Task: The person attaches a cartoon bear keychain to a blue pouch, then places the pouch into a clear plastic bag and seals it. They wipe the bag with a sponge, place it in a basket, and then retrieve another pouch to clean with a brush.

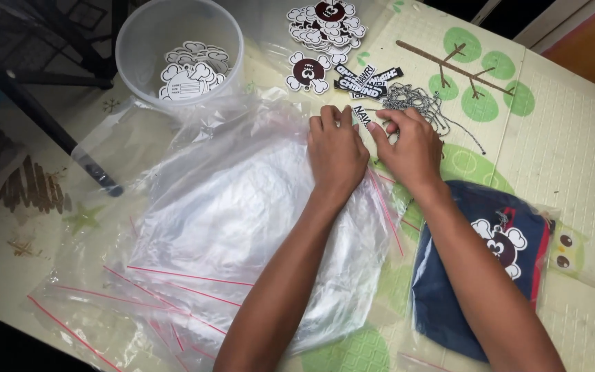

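My left hand [335,153] and my right hand [411,148] meet over the far edge of a pile of clear plastic bags [235,220] with red zip strips. Between their fingertips is a small black tag with white lettering [362,116], which both hands pinch. Just beyond lie more black tags [366,81] and a heap of silver ball chains [414,103]. A dark cloud-shaped sticker with a skull face [308,71] lies nearby, and a stack of the same stickers [326,24] sits farther back.
A translucent round tub [139,48] at the back left holds white cloud-shaped cards [194,69]. A bagged navy cap with a skull patch [480,262] lies under my right forearm. The play mat [573,151] shows green tree prints. Dark chair legs [49,117] stand at left.
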